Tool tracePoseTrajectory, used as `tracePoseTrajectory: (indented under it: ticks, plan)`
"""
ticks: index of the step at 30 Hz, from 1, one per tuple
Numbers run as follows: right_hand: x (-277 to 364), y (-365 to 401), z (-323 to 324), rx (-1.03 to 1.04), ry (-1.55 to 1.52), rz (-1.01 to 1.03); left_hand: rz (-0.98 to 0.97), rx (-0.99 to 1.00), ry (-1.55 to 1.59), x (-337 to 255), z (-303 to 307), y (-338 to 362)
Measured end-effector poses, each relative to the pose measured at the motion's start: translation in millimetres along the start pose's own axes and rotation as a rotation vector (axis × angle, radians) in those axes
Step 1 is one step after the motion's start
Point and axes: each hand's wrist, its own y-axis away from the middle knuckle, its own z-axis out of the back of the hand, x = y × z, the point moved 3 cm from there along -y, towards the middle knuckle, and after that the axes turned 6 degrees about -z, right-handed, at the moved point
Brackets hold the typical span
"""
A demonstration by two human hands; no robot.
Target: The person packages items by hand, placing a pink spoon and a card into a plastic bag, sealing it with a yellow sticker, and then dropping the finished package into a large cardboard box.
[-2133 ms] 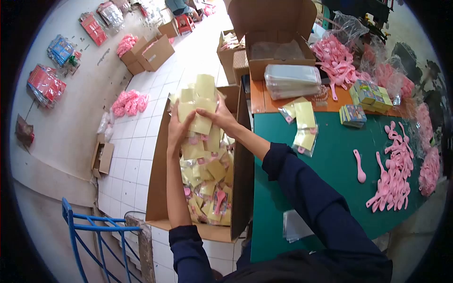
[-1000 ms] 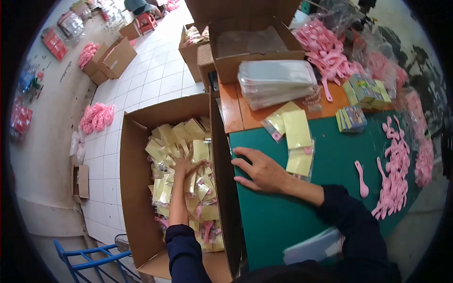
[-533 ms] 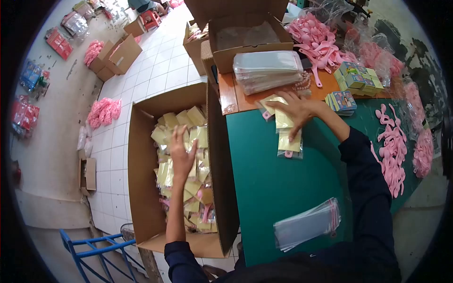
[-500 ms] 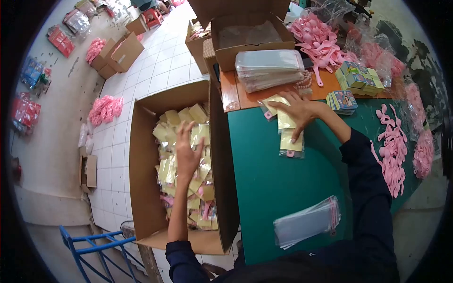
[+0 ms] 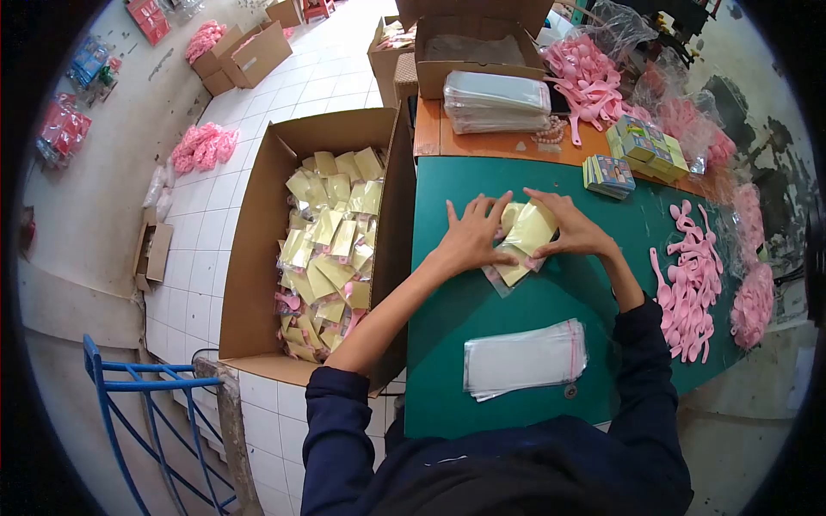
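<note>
Several clear packets with pale yellow cards (image 5: 531,227) lie overlapped on the green table top (image 5: 456,301). My left hand (image 5: 472,234) is at their left side, fingers spread, its thumb by the lower packets. At their right side my right hand (image 5: 568,225) curves round the packets, thumb and fingers on their edges. Nearer my body lies a stack of empty clear bags (image 5: 523,359). To the left, an open cardboard box (image 5: 258,232) holds many similar yellow packets (image 5: 329,225), some with pink pieces showing.
Pink spoons (image 5: 688,279) lie at the table's right. Card stacks (image 5: 608,175), more clear bags (image 5: 497,103) and a pink spoon heap (image 5: 589,73) are at the back, beside an open carton (image 5: 477,52). A blue metal frame (image 5: 146,385) stands at lower left.
My left hand has moved from over the box to the table. The packets under my right hand are now bunched closer together and nearer my body. The view has shifted.
</note>
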Motion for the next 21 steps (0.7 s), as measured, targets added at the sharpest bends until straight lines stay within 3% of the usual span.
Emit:
tracePoseTrajectory:
  ticks: [4, 7, 13, 16, 21]
  plan:
    - [10, 14, 0, -0.007, -0.02, -0.023, -0.091, -0.121, 0.311, -5, -3, 1]
    - [17, 24, -4, 0.008, -0.087, -0.021, -0.029, -0.12, 0.522, -11, -8, 10]
    - [29, 44, -24, -0.042, -0.026, 0.041, 0.05, 0.129, 0.814, -34, -14, 30]
    - [43, 54, -23, -0.135, 0.002, 0.002, 0.12, 0.063, 1.016, -36, -24, 30]
    - [65, 59, -25, -0.075, 0.037, 0.018, 0.205, 0.017, 0.788, -47, -16, 44]
